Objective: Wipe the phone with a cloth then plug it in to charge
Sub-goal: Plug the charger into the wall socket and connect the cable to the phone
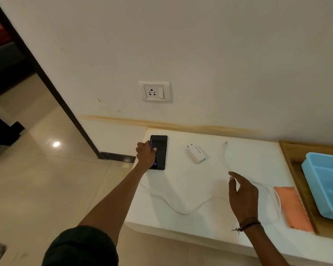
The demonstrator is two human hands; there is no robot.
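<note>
A black phone (pixel 161 150) lies screen-up, lit, at the far left corner of the white counter (pixel 185 185). My left hand (pixel 146 154) rests on its left edge, thumb on the screen. A white charger adapter (pixel 197 155) lies to the right of the phone. A white cable (pixel 192 207) loops across the counter, one end (pixel 225 143) near the wall. My right hand (pixel 241 192) hovers over the counter with fingers apart, holding nothing. A folded orange cloth (pixel 292 207) lies at the counter's right, partly over the cable.
A white wall socket (pixel 154 91) with a switch sits on the wall above the phone. A light blue plastic tray (pixel 325 185) stands on a wooden board (pixel 294 158) at the far right. Tiled floor and a dark door frame (pixel 52 83) are to the left.
</note>
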